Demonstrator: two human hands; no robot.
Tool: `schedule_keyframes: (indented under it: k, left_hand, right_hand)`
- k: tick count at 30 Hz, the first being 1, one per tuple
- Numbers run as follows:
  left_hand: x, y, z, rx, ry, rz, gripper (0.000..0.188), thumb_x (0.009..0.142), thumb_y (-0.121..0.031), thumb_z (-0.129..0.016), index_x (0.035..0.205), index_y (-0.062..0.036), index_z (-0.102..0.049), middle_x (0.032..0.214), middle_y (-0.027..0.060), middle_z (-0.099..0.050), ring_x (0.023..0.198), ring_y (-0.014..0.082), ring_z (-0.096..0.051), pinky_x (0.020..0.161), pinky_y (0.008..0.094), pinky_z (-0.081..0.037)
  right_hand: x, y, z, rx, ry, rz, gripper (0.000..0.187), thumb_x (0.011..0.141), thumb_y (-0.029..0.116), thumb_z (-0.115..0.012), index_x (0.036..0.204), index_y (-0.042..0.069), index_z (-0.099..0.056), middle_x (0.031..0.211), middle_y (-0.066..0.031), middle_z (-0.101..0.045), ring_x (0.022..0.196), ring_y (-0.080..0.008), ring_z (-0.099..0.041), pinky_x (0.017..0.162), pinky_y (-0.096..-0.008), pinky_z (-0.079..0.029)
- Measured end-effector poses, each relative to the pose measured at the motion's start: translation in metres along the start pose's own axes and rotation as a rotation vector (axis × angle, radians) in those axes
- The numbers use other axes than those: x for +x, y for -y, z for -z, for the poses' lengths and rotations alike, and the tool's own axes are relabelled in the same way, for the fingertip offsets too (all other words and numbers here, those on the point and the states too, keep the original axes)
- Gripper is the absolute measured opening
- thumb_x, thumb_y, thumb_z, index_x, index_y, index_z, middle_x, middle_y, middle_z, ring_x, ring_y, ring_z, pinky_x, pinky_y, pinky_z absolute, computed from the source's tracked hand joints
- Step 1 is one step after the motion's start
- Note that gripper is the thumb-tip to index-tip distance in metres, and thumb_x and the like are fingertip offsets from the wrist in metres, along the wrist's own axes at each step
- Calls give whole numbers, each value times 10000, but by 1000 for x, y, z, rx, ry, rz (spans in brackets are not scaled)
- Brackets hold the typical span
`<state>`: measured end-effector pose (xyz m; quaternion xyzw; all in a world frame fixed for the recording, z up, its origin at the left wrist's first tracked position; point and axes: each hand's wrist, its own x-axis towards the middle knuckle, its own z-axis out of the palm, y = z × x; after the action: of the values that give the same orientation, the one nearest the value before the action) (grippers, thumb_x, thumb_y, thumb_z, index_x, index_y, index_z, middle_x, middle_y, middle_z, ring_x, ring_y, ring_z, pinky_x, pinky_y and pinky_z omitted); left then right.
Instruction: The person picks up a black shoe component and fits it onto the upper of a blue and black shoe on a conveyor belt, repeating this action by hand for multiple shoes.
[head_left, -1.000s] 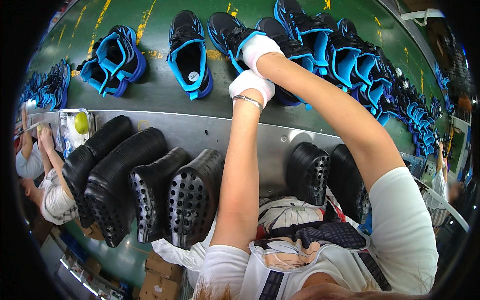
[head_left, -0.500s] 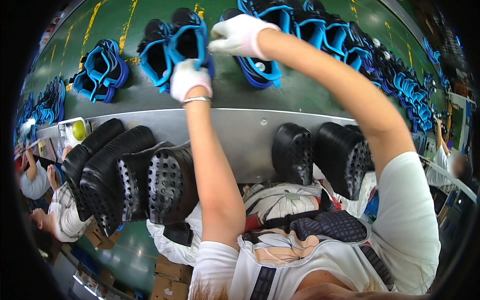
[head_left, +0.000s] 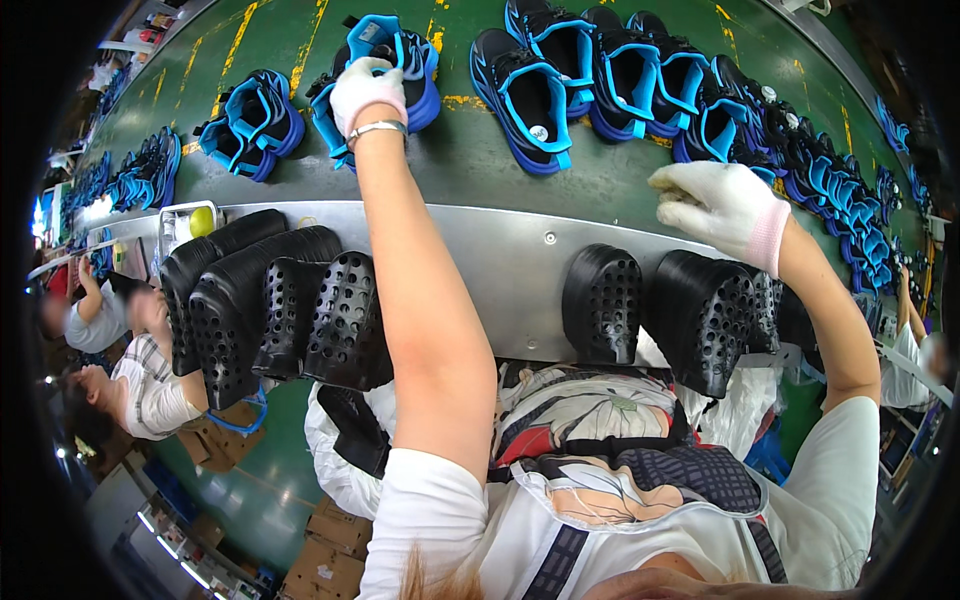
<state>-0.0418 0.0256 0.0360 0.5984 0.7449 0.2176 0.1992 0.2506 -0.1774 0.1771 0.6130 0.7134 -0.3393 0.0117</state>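
From where I stand, the person's left hand (head_left: 370, 95), gloved in white, is bent over a pair (head_left: 424, 92) of black-and-blue shoes on the green desk (head_left: 590, 190). The fingers are curled at a collar, but the glove hides how firmly that grip is closed, or whether it has hold of the edge or merely rests on it. Coming from above looks sensible, since the collar is the part turned up to the person.

The right hand (head_left: 725, 205), also gloved, hangs near the desk's close side. That grip is half open, fingers loosely bent and thumb apart, with nothing in it; held there, it seems to stay clear of the shoes.

Most of the nearer shoes stand on their soles, heels toward the person, probably so the openings are easy to get at. One shoe (head_left: 510, 98) shows a round white label inside, just beside the others crowded to its right. Another pair (head_left: 250, 125) sits to the left, its two shoes touching.

Along the steel ledge (head_left: 500, 265) lie black forms (head_left: 350, 310), dotted ends jutting toward the person; that overhang likely leaves those ends handy, and the ledge sets them apart from the shoes.
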Motion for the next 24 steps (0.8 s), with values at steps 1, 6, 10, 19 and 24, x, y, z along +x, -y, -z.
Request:
schedule_keyframes:
  k: [1, 6, 10, 19, 24]
  left_hand:
    - [3, -1, 5, 17, 4, 13, 236, 748, -258, -714, 948, -136, -740, 1028, 138, -692, 950, 313, -661, 874, 362, -512]
    - [-2, -4, 8, 142, -63, 60, 276, 769, -280, -704, 1018, -164, -730, 1088, 151, -667, 988, 340, -644, 906, 398, -503]
    - [-74, -17, 14, 265, -248, -290, 377, 791, -311, -694, 1118, -124, -667, 1058, 141, -619, 996, 350, -574, 876, 431, -479]
    - [-343, -16, 17, -76, 708, -729, 563, 681, -227, -771, 1195, -98, -582, 1148, 129, -559, 1021, 330, -541, 866, 402, -492]
    - [-351, -8, 1, 35, 600, -648, 584, 703, -212, -758, 1211, -38, -529, 1122, 134, -543, 1024, 322, -548, 833, 396, -510]
  right_hand:
    - [-3, -1, -3, 27, -22, 19, 344, 837, 251, -600, 1050, -18, -620, 845, -183, -650, 798, -330, -639, 732, -371, -510]
    - [-11, 1, -5, -19, -55, 82, 340, 840, 254, -608, 1054, -11, -619, 850, -185, -649, 813, -333, -637, 732, -382, -509]
    - [-18, -8, -6, -148, -98, 158, 339, 848, 217, -624, 1101, -7, -600, 905, -170, -645, 836, -308, -641, 749, -371, -512]
    - [-60, -11, -5, -145, -150, 175, 348, 885, 228, -605, 1150, 2, -594, 909, -142, -666, 858, -275, -656, 787, -337, -522]
    - [-70, -12, -27, -32, -221, 251, 347, 878, 305, -578, 1072, 22, -621, 876, -186, -653, 820, -330, -645, 730, -384, -515]
